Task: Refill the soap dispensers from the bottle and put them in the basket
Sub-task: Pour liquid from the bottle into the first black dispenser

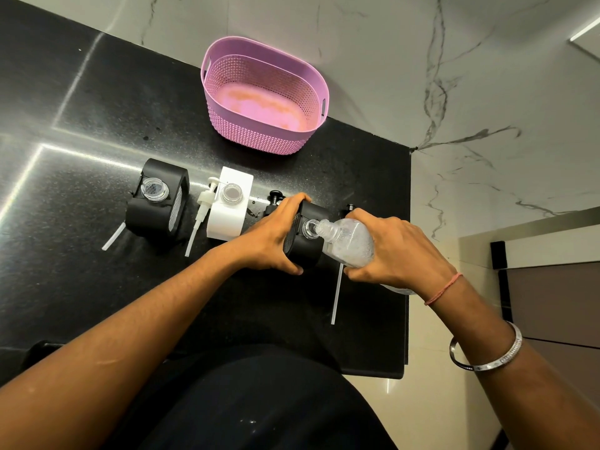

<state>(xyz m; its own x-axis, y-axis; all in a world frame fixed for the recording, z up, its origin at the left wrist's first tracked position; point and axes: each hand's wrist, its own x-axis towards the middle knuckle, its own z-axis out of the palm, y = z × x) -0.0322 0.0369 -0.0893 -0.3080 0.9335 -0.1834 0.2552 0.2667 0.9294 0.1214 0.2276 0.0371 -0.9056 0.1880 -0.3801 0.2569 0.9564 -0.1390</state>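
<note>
Here both hands' fingers grip: left hand half-hides the dispenser, right hand the bottle.

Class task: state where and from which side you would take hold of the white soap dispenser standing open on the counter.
Grip the white dispenser across its flat side walls, coming from above and the near side: it stands upright, its open neck on top.

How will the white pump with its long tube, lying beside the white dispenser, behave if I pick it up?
The white pump looks light: thin plastic, small head. Its tube is long and thin, so it may bend or swing when lifted. It lies flat on the black counter and looks round, so a push might roll it.
</note>
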